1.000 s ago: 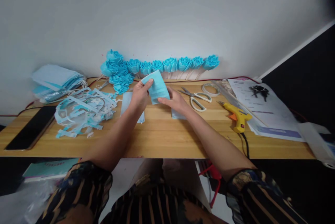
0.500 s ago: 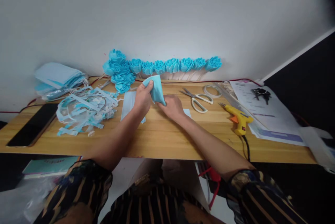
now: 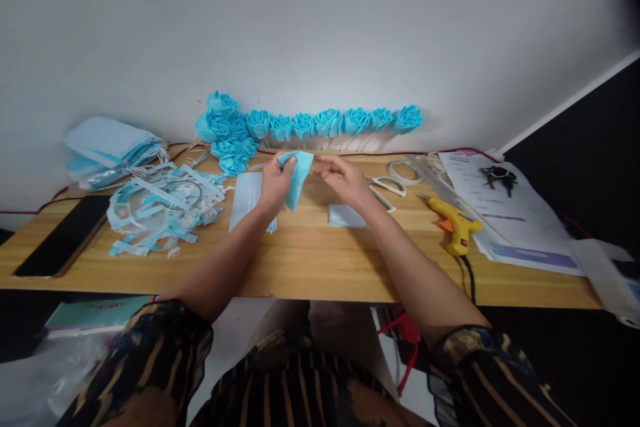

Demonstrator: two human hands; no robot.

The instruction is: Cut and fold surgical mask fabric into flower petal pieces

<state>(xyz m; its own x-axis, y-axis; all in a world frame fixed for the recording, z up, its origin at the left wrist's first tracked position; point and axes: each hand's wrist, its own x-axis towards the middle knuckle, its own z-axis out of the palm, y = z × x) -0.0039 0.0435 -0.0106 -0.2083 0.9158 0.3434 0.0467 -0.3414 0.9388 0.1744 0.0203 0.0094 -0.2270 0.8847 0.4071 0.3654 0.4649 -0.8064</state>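
My left hand and my right hand are raised over the wooden table, both pinching the top edge of a folded blue piece of mask fabric that hangs down between them. Flat on the table under my left hand lies a pale blue mask sheet. A smaller pale piece lies below my right hand. A row of finished blue fabric flowers lines the wall just behind my hands.
White scissors, a tape roll and a yellow glue gun lie to the right, then papers with keys. Left are cut mask scraps, a stack of masks and a black phone.
The blue piece went from a flat sheet held up, to bunched down near the table, to now hanging folded from its top edge. My right hand rose from its bottom to its top.
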